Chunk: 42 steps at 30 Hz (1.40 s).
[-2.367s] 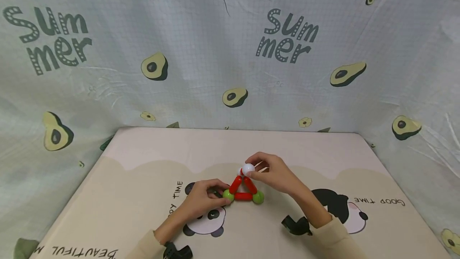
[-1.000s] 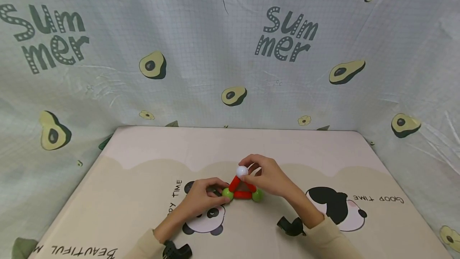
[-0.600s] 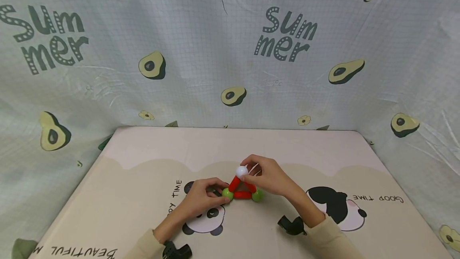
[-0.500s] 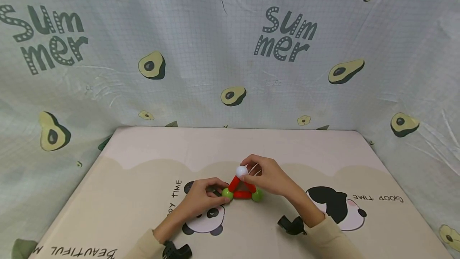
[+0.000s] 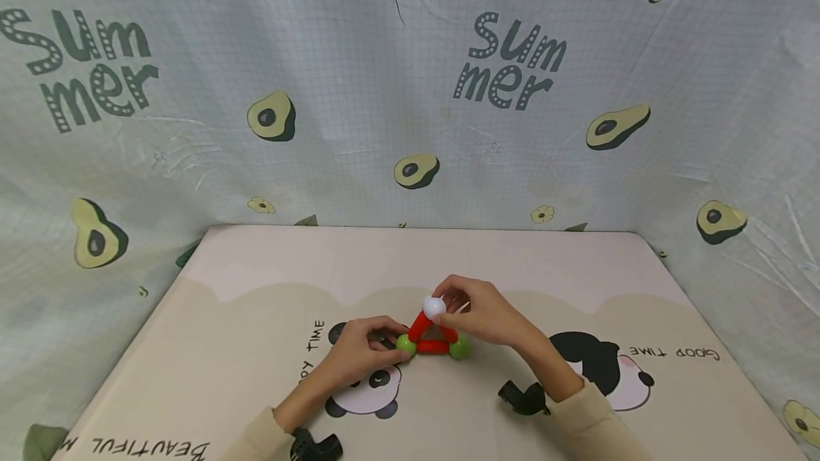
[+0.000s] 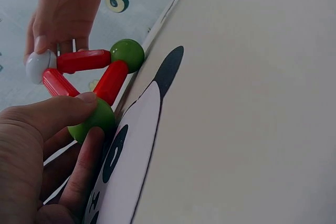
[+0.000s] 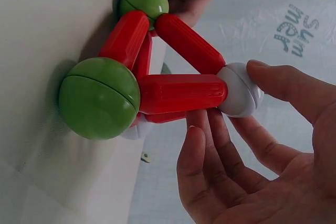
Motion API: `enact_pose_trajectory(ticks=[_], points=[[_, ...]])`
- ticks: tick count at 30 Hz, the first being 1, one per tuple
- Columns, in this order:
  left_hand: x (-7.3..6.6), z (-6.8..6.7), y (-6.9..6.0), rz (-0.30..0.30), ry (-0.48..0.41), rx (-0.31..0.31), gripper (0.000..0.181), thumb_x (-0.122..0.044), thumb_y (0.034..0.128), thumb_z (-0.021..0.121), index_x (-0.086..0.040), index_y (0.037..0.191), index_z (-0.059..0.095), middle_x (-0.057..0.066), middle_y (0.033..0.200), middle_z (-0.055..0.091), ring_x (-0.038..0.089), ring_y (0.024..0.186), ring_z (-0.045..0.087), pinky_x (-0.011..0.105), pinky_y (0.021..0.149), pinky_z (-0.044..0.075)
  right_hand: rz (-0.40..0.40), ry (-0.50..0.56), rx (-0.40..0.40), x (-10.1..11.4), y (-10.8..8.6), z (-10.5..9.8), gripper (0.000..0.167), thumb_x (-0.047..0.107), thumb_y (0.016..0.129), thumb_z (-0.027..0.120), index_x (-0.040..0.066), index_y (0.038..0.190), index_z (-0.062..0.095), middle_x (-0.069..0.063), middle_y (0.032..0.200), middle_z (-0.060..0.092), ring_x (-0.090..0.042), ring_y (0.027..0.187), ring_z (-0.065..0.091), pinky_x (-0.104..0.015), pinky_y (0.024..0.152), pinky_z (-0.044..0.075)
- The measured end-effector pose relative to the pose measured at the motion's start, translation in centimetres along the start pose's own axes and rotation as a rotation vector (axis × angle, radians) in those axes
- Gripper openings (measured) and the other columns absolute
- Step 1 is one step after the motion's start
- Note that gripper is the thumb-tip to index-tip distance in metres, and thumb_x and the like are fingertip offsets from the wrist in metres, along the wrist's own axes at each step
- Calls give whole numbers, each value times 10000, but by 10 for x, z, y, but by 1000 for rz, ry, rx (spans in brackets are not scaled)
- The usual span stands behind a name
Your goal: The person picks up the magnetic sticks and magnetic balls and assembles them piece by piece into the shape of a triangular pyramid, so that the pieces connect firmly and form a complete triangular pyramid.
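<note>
A small pyramid of red rods (image 5: 432,347) and balls, like a magnetic building set, stands on the table. My left hand (image 5: 364,354) pinches the left green ball (image 5: 406,344) between thumb and fingers at the base. With thumb and fingertips, my right hand (image 5: 483,311) holds the white ball (image 5: 433,306) at the top. The right green ball (image 7: 100,98) rests on the table, untouched. In the right wrist view, a second white ball (image 7: 137,129) shows low behind the rods, partly hidden; the head view hides it. Red rods join the visible corners.
The table (image 5: 256,375) has a printed cover with a panda (image 5: 368,397) and a black-and-white animal (image 5: 596,365). A curtain (image 5: 346,91) with avocado prints hangs behind its far edge. Black wrist devices (image 5: 524,398) sit below both sleeves.
Since the oldest frame, my right hand and the top white ball have shifted left and slightly down, covering the rear white ball. Lately they edged slightly right. My left hand keeps its place.
</note>
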<state>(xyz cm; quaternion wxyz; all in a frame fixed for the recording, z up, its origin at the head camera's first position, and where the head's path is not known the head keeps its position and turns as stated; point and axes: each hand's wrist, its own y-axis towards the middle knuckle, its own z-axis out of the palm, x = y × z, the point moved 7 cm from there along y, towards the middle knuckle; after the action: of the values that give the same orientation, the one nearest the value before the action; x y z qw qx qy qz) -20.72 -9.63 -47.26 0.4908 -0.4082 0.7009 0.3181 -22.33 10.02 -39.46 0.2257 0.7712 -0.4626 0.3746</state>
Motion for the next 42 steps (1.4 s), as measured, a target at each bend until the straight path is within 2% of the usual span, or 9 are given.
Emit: enact_pose_trajectory(ticks=[6,13,18,42], points=[[-1,-1,2,2,8,-1,324,-226,848,865,-146,1148,768,93,1018,745,109,741,718,207,664,604,-9,-5,15,1,0,-2,249,191,916,751,144,1146,667,-13,995,685,-151,900,643,-241,801,575],[1,1,1,6,-29,13,334,-192,847,862,-111,1154,758,131,1021,734,106,721,731,249,642,620,-9,-19,42,-3,-1,-1,319,152,898,788,144,1184,648,-6,995,695,-144,912,646,-241,801,570],[2,1,1,17,-30,12,334,-182,848,860,-105,1156,757,135,1041,736,105,758,733,257,646,625,-19,-19,62,-3,-1,0,359,110,888,791,131,1210,633,-8,986,700,-138,906,646,-246,799,566],[4,2,1,7,-38,17,331,-162,851,854,-88,1158,752,155,1029,725,98,728,727,265,634,625,-25,-37,78,-6,-1,3,348,86,900,753,118,1225,635,0,982,701,-131,907,642,-247,806,555]])
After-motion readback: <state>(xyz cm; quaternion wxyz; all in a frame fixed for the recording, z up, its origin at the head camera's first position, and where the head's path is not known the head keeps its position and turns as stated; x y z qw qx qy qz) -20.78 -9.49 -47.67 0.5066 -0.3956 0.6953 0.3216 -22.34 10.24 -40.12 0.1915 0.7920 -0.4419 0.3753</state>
